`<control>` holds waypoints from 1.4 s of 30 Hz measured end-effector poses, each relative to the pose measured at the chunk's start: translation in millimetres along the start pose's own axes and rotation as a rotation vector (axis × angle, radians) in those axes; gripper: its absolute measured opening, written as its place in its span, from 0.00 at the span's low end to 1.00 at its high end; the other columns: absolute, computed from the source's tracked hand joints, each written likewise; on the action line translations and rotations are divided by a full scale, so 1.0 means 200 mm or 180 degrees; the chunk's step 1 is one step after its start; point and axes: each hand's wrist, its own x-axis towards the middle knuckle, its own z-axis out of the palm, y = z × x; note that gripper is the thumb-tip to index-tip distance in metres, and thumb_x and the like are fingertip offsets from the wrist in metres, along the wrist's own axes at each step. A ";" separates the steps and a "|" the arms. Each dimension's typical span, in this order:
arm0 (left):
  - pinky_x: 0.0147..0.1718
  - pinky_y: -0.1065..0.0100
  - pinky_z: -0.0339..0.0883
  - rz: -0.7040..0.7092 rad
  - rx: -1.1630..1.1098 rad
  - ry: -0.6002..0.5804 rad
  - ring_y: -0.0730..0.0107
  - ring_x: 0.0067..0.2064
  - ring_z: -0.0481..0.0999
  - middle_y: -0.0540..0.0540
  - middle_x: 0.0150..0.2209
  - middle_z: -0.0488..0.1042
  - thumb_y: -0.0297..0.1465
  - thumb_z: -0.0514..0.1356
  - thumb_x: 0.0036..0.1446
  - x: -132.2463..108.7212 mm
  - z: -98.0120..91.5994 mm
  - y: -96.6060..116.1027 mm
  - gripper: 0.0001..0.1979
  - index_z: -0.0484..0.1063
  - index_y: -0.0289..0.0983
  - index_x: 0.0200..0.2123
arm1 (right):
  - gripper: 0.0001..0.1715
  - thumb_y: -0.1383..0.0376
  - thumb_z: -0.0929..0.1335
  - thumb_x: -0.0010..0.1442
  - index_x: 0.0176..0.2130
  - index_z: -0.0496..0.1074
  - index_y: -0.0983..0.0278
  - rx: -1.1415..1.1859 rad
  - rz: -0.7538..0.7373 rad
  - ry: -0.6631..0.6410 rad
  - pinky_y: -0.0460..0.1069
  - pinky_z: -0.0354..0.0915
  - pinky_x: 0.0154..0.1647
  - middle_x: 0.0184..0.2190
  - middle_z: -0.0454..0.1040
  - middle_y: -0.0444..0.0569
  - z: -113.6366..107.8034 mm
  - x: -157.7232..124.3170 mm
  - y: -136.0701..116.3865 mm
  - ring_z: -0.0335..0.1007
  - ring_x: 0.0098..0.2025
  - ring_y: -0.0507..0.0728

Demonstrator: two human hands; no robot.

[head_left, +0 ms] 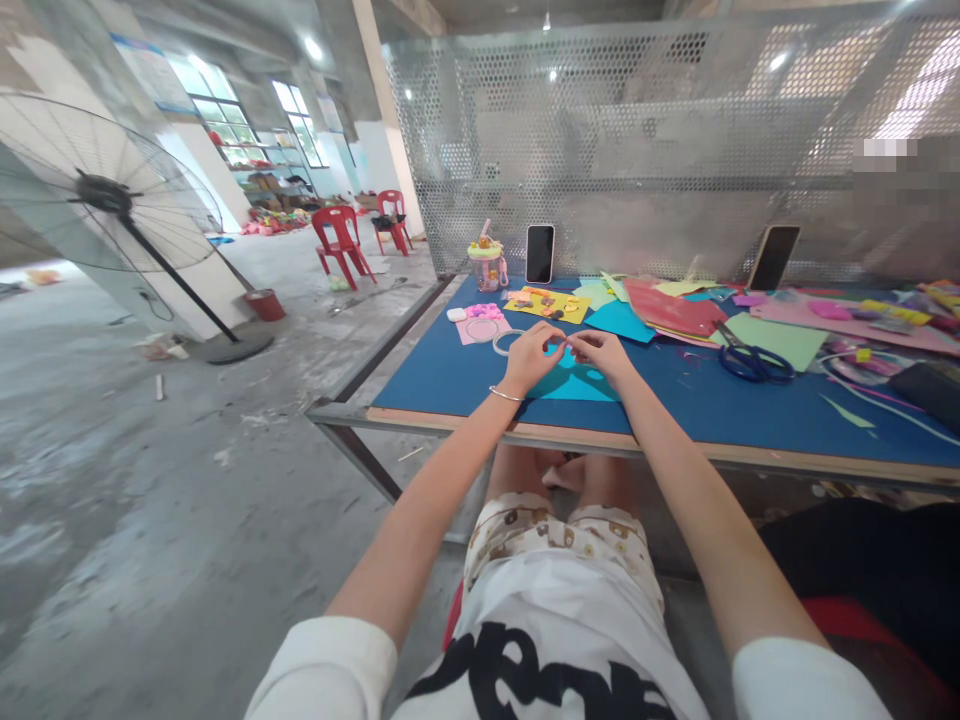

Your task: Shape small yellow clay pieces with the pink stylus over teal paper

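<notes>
White sleeves and a printed shirt fill the near edge of my view, and from them both bare arms stretch out to the blue table [450,385]. My left hand [529,357] and right hand [600,355] meet over a cyan paper sheet [574,385] that lies flat near the table's near edge, just right of a clear tape ring [508,342]. Both hands are curled, fingertips pinched toward each other on something small between them; it is too tiny here to name, possibly a bit of tape or a scrap of the cyan paper. I judge the step to be fine fingertip work on that piece above the sheet. To do it well, I would keep both wrists resting low on the table for steadiness, keep the pinch light so the piece does not crease, and hold the work directly over the sheet. Blue-handled scissors [754,360] lie well apart to the right, on a green sheet [787,338], within reach of the right hand. Farther off, a phone [539,253] leans against the perforated metal screen [675,140], beside a small decorated jar [486,262].
</notes>
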 end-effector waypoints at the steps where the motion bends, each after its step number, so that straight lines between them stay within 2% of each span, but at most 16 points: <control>1: 0.31 0.74 0.62 0.0001 -0.0001 -0.0004 0.76 0.30 0.68 0.50 0.33 0.70 0.31 0.58 0.58 0.00 0.00 0.00 0.04 0.71 0.38 0.35 | 0.24 0.47 0.74 0.42 0.31 0.76 0.63 -0.0015 0.0002 -0.0009 0.46 0.67 0.28 0.23 0.72 0.45 0.00 0.00 0.00 0.66 0.25 0.50; 14: 0.31 0.74 0.62 0.0011 0.0024 -0.0044 0.77 0.30 0.68 0.51 0.34 0.70 0.32 0.58 0.58 0.00 -0.01 0.01 0.05 0.71 0.38 0.36 | 0.25 0.47 0.74 0.41 0.32 0.77 0.63 -0.0071 -0.0006 0.0022 0.46 0.67 0.29 0.24 0.74 0.46 -0.01 0.02 0.03 0.66 0.25 0.50; 31: 0.30 0.73 0.61 -0.0040 -0.0008 0.0069 0.77 0.30 0.67 0.51 0.33 0.71 0.31 0.58 0.58 0.00 0.00 0.01 0.04 0.72 0.38 0.35 | 0.24 0.48 0.74 0.41 0.32 0.77 0.63 0.0061 0.0089 0.0020 0.47 0.69 0.30 0.23 0.73 0.45 0.00 0.00 0.01 0.66 0.25 0.50; 37: 0.29 0.73 0.64 -0.0321 -0.0480 0.0080 0.78 0.27 0.68 0.49 0.33 0.72 0.33 0.60 0.56 0.01 0.02 -0.02 0.08 0.72 0.36 0.38 | 0.25 0.47 0.74 0.41 0.32 0.77 0.63 -0.0008 0.0018 0.0057 0.48 0.68 0.31 0.24 0.74 0.46 0.00 0.00 0.00 0.67 0.26 0.50; 42: 0.30 0.73 0.65 -0.0568 -0.0944 -0.0026 0.77 0.28 0.71 0.47 0.35 0.76 0.34 0.61 0.55 0.02 0.03 -0.04 0.08 0.75 0.35 0.34 | 0.28 0.46 0.74 0.40 0.34 0.77 0.64 -0.0105 -0.0011 0.0112 0.48 0.68 0.30 0.25 0.75 0.48 -0.01 0.00 0.00 0.67 0.26 0.51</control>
